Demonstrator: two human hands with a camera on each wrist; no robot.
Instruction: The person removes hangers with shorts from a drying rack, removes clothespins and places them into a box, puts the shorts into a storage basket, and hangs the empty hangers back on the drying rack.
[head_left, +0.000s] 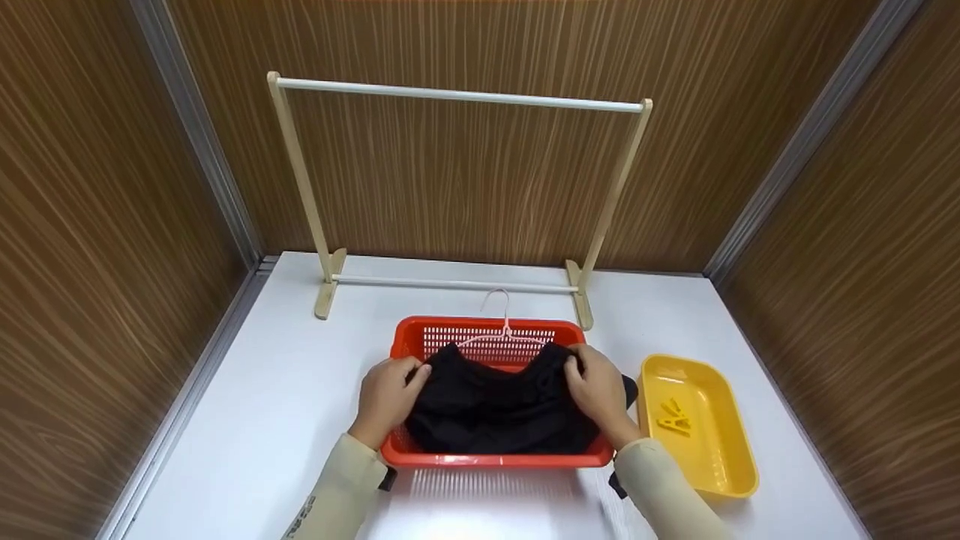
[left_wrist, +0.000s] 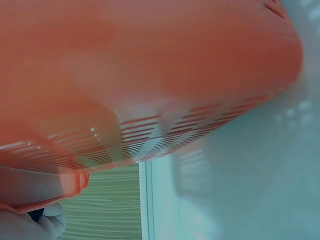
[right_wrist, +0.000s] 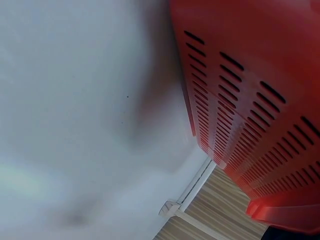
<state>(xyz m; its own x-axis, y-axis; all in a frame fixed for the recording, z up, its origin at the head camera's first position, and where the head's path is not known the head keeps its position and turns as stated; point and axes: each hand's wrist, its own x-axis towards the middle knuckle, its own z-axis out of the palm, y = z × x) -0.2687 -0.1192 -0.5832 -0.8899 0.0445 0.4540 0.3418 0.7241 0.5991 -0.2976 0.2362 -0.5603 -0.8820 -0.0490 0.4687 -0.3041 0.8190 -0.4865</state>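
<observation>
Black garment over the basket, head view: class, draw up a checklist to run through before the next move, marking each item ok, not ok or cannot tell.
1. Left grip on the black garment: ok, thumb and fingers hold its left edge.
2. Right grip on the garment: ok, it holds the right edge.
3. Hook of the pink hanger exposed: ok, it stands out above the neckline.
4. Hanger ends seated in both shoulders: cannot tell, the cloth hides them.
5. Garment away from the red basket: not ok, it is over the basket's opening.
6. Rack's top bar free: ok, nothing hangs on it.
</observation>
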